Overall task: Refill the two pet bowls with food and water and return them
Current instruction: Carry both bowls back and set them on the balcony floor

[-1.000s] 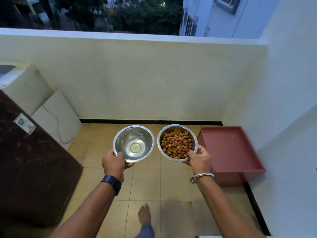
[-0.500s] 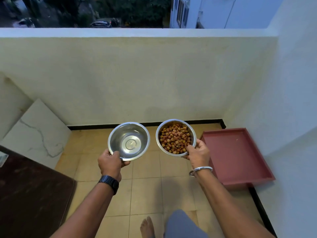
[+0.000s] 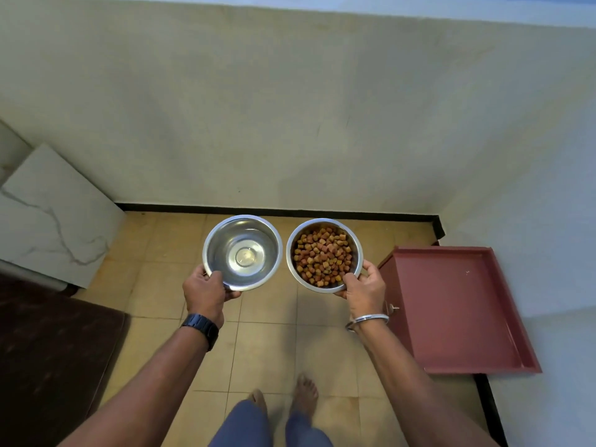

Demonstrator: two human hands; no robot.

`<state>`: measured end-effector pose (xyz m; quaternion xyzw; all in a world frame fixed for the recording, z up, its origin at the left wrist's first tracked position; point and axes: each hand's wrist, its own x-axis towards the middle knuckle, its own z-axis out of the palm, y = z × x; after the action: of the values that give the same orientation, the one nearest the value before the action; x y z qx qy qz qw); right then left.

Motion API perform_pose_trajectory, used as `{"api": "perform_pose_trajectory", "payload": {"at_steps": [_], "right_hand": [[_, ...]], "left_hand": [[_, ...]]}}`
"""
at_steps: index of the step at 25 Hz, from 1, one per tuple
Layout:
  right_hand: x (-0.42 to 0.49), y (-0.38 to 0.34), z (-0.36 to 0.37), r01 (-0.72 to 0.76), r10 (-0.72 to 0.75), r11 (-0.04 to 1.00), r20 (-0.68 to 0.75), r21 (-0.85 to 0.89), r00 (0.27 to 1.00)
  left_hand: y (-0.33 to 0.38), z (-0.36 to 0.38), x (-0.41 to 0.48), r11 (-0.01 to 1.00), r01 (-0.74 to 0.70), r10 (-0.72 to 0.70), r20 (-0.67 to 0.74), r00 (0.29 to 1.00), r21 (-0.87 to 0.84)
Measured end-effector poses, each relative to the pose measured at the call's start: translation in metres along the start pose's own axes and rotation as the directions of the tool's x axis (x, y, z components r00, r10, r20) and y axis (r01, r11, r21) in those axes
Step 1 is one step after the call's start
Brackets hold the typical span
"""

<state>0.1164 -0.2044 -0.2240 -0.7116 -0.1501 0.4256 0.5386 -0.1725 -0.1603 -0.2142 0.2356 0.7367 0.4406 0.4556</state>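
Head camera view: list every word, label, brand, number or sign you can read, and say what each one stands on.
No readable text shows anywhere in this view.
Water bowl in the left hand: plain steel, no marking visible.
Food bowl in the right hand: plain steel, only kibble inside.
Wristwatch: its face is turned away, nothing legible.
Red tray, marble slab, wall: no lettering.

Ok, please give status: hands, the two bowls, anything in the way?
Left hand holds water bowl, right hand holds kibble bowl. Both in the air, level. Tiled floor ahead bare.
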Motion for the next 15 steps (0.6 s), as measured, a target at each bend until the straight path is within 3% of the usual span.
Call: {"api": "perform_pose_trajectory", "payload": {"at_steps": [7,15], "right_hand": [[0.089,0.096,0.036,-0.076,0.076,0.997,-0.026,0.008,0.997],[0.214,0.281,0.094,-0.11,0.107,0.992,-0.062,-0.053,0.992]], "left_hand": [[-0.095,0.048,0.1,0.996,0.057,-0.057,-0.006,0.998,0.066],[-0.261,0.112,0.251,0.993,0.078,-0.081,0.024,0.996,0.092]]}}
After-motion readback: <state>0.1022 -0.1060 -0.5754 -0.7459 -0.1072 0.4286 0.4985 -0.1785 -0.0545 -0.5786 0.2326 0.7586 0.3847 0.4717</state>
